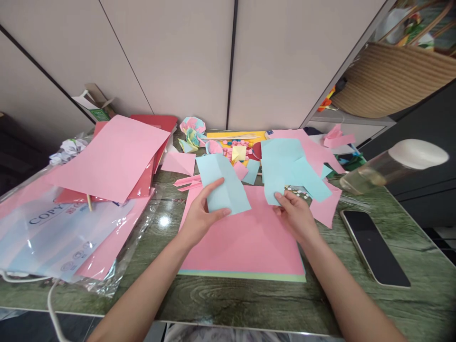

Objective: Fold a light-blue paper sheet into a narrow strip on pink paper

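Note:
My left hand (210, 206) grips a light blue sheet of paper (230, 187) with a crease down it, thumb in front along its lower edge and a finger across its face. In my right hand (294, 211) another light blue piece of paper (274, 183) is pinched at its lower corner between thumb and fingers. Both pieces are held above a stack of pink paper (242, 247), whose bottom edge shows blue and green sheets. Folded pink strips (188, 181) and a pink square (178, 163) lie just left of the left-hand paper.
Paper flowers (192, 135), a yellow square (239, 153) and pink scraps (326, 209) lie behind and right. Plastic-wrapped copy paper (71, 237) under a pink sheet (117, 156) covers the left. A phone (375, 247) and a clear bottle (384, 168) stand or lie at right.

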`<action>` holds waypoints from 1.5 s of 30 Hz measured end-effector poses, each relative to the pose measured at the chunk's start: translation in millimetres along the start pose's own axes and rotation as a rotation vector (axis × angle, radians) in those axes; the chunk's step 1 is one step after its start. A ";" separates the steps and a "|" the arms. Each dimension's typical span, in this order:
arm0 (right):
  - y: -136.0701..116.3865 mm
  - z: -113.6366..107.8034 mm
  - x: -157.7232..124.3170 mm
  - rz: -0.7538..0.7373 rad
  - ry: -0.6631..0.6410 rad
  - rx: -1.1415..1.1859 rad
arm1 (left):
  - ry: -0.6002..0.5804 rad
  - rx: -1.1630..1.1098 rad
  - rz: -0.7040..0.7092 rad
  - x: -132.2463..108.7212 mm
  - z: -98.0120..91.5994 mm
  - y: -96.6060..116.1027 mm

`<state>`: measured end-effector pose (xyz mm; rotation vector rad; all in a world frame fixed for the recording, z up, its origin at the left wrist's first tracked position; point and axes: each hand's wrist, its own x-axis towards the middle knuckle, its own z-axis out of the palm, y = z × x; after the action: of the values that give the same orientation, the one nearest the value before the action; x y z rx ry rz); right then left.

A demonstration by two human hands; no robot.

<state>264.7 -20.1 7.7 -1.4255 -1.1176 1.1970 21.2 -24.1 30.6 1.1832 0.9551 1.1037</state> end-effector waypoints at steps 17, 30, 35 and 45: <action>-10.5 40.6 -39.2 -0.013 -0.291 0.298 | -0.446 0.604 0.079 -20.6 27.9 -9.8; -16.5 46.9 -47.4 0.116 -0.469 0.165 | 0.034 0.001 -0.112 -13.0 30.9 -6.8; -20.5 45.9 -46.8 0.059 -0.456 0.069 | 0.116 -0.004 -0.175 -14.3 34.1 -5.8; -28.1 36.6 -47.2 -0.008 -0.120 -0.038 | 0.056 -0.022 -0.237 -18.8 34.7 -1.6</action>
<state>221.1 -58.7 38.8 -1.3909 -1.2332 1.2753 51.0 -49.9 34.1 0.9967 1.0929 0.9587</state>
